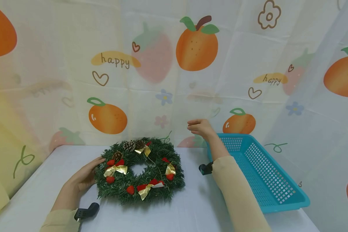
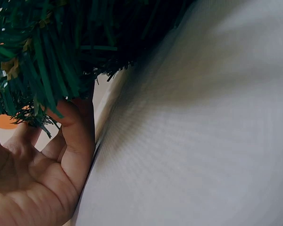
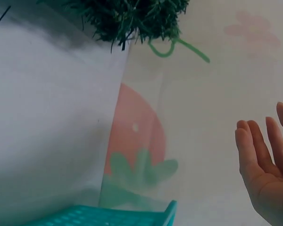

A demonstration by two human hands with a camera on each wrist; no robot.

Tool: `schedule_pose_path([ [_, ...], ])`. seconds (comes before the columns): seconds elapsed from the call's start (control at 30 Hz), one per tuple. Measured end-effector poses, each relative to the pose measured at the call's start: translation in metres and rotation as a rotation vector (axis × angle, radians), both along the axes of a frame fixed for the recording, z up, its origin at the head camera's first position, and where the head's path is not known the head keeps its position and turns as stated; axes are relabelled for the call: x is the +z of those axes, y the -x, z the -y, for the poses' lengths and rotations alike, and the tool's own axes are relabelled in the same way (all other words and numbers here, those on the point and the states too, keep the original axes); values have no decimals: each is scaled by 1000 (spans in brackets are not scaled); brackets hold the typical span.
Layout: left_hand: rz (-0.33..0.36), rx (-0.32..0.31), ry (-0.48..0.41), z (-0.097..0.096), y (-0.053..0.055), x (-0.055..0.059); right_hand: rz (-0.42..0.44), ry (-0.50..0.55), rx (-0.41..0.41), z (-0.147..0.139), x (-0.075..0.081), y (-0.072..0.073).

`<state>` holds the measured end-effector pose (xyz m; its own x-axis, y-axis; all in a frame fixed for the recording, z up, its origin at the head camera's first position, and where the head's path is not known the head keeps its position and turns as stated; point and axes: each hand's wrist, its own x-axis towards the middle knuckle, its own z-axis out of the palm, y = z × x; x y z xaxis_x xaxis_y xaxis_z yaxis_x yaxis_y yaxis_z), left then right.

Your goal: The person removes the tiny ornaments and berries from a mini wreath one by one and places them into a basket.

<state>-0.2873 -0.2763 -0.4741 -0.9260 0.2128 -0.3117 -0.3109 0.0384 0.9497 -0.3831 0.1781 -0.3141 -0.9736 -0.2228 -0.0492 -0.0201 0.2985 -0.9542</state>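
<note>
A green wreath (image 1: 120, 190) with gold-and-red bows, red berries and pinecones is at the left middle of the white table. My left hand (image 1: 82, 177) grips its left edge. In the left wrist view, the fingers of that hand (image 2: 47, 174) curl in under the green tinsel needles (image 2: 47, 61), which hide the fingertips. My right hand (image 1: 202, 128) is raised near the back of the table, to the right of the wreath, holding nothing. Its fingers look fairly straight in the right wrist view, where the hand (image 3: 269, 165) is apart from the wreath's edge (image 3: 137, 19).
A blue plastic basket (image 1: 278, 167) with perforated walls stands at the right, partly behind my right forearm. A white cloth covers the table (image 1: 191, 206). Behind it hangs a fruit-printed curtain (image 1: 168, 122).
</note>
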Motion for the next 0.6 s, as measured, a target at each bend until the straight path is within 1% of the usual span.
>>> schedule_pose_path([
  [0.13,1,-12,20,-1,0,-2,-13,11,32,10,-2,1],
  [0.23,6,-25,24,-1,-1,-1,7,23,56,21,4,-7],
  [0.3,9,-22,25,-1,-1,-1,28,31,59,29,6,-10],
  [0.37,9,-23,32,-1,-1,-1,36,25,60,36,4,-9],
  [0.4,10,-20,35,-1,-1,-1,31,25,61,38,-1,-4],
  [0.43,10,-19,37,-1,0,-1,33,26,57,41,-8,3],
  [0.47,9,-19,40,-1,0,-1,19,34,68,43,-12,5],
  [0.5,7,-20,42,0,0,-1,-12,60,105,40,-29,25],
  [0.53,7,-18,43,-1,0,-1,-10,65,114,41,-44,41],
  [0.6,10,-14,43,-1,0,-1,-26,99,160,36,-83,86],
])
